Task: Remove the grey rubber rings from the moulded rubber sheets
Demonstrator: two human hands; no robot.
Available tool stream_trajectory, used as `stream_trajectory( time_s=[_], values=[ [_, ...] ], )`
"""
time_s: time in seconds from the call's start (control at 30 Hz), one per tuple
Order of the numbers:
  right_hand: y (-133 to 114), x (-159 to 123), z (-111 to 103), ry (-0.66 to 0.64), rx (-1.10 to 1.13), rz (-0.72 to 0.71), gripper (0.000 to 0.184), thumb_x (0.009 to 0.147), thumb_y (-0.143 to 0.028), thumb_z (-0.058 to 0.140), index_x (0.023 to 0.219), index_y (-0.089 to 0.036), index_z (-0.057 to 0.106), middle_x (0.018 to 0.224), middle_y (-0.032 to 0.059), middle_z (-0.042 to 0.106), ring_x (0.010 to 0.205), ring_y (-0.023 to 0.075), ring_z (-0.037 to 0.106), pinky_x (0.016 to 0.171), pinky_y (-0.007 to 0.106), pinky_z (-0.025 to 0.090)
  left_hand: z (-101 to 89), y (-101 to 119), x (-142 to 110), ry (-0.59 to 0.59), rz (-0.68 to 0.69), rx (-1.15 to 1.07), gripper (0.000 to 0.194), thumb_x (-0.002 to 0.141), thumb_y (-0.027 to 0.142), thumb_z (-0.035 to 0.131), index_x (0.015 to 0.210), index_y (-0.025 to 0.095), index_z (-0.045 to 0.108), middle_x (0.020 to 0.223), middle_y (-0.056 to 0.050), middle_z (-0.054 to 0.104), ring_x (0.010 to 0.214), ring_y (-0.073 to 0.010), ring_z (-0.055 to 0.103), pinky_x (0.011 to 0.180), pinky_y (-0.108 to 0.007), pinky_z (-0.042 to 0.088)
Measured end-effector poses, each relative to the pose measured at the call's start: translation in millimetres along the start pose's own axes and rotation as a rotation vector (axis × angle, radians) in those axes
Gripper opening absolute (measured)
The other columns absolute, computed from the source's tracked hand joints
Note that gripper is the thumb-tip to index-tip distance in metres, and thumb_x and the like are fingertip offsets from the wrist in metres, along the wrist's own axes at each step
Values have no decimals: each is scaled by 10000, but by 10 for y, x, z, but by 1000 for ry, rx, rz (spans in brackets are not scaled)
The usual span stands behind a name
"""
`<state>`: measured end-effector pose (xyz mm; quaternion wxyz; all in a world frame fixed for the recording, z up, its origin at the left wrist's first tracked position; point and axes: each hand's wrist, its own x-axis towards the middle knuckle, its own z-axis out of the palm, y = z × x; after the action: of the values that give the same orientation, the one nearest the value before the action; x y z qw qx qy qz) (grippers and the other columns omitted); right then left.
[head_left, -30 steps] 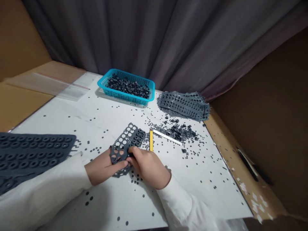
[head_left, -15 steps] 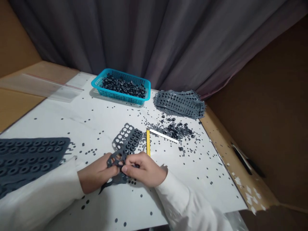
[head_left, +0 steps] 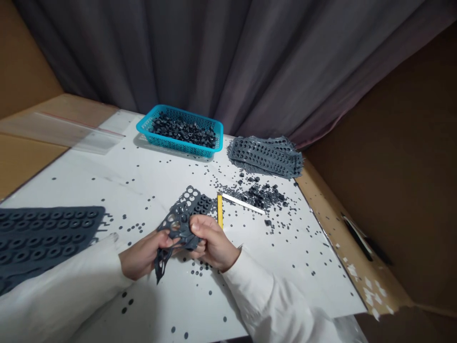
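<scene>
A dark grey rubber sheet [head_left: 183,209] is held between my two hands over the white tabletop. Round holes run through its left part, and rows of ring-shaped grommets sit on its far right part. My left hand [head_left: 144,255] grips the holed edge, with a torn strip dangling below the fingers. Thumb and fingers of my right hand [head_left: 213,242] are closed on the sheet's near right part. Whether a loose ring is between those fingers is hidden.
A blue basket [head_left: 180,146] holds many small black rings. Stacked holed sheets [head_left: 266,156] lie right of it. Loose pieces [head_left: 264,195], a white stick [head_left: 243,204] and a yellow stick [head_left: 220,211] lie nearer. An uncut sheet [head_left: 46,238] is at left, a plastic bag [head_left: 64,133] behind.
My right hand has turned and shifted slightly up and right, thumb now on top of the sheet. The sheet is more bunched, and its torn strip hangs lower below my left hand.
</scene>
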<state>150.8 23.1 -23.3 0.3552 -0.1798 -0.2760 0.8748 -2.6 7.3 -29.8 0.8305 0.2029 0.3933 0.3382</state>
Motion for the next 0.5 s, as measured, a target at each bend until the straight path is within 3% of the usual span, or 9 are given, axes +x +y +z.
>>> stream_trajectory(
  time_s=[0.17,0.33,0.4,0.5],
  values=[
    [15,3,19,24,65,6,268,753,-271,628,628,-179,409,408,-124,253,337,9,115,338,123,174,-61,-32,28,-15,12,-2,151,509,132,569,467,178,431,497,19,470,519,-121,415,537,-250,359],
    [31,5,-12,41,19,7,292,754,-328,623,643,-192,390,404,-132,232,340,18,92,345,136,163,-24,7,31,-32,12,65,105,478,161,561,483,174,457,569,-7,535,600,-155,466,616,-276,387],
    [-6,-9,-19,60,-168,-7,300,755,-378,620,648,-189,414,410,-124,254,347,25,140,361,150,182,-17,36,7,27,17,175,91,480,190,573,509,174,489,562,1,525,607,-161,461,616,-279,380],
    [-136,-63,1,109,-656,-103,290,751,-388,628,647,-158,486,489,-72,389,433,47,316,432,175,256,-24,70,-51,118,65,386,114,511,238,604,593,175,556,608,2,547,666,-182,479,628,-279,374]
  ],
)
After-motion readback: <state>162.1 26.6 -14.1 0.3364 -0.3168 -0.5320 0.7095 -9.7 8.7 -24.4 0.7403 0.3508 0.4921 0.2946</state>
